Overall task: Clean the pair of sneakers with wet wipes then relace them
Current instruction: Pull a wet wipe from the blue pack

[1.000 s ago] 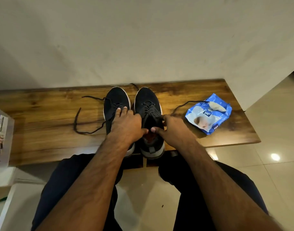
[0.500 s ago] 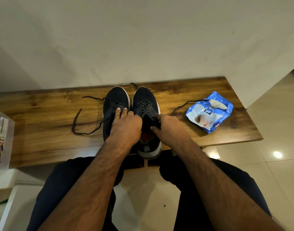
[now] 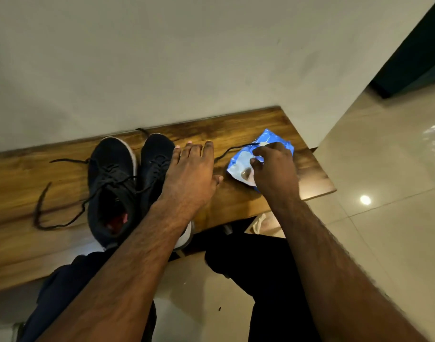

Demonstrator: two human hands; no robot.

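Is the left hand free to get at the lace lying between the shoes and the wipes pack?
Probably yes: the left hand hovers open beside that lace, nothing between them.

The two sneakers (image 3: 112, 183) are black with white soles, and their laces (image 3: 61, 218) are black too. The wipes pack (image 3: 243, 164) is blue and white. The worktop (image 3: 248, 129) shows brown wood grain with darker streaks. The wall (image 3: 186, 58) is plain cream, the floor tiles (image 3: 384, 193) glossy beige.

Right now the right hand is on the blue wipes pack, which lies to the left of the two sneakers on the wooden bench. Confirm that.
Not quite. The head view shows the right hand on the blue wipes pack, but the pack lies to the right of the two sneakers, not the left, on the wooden bench.
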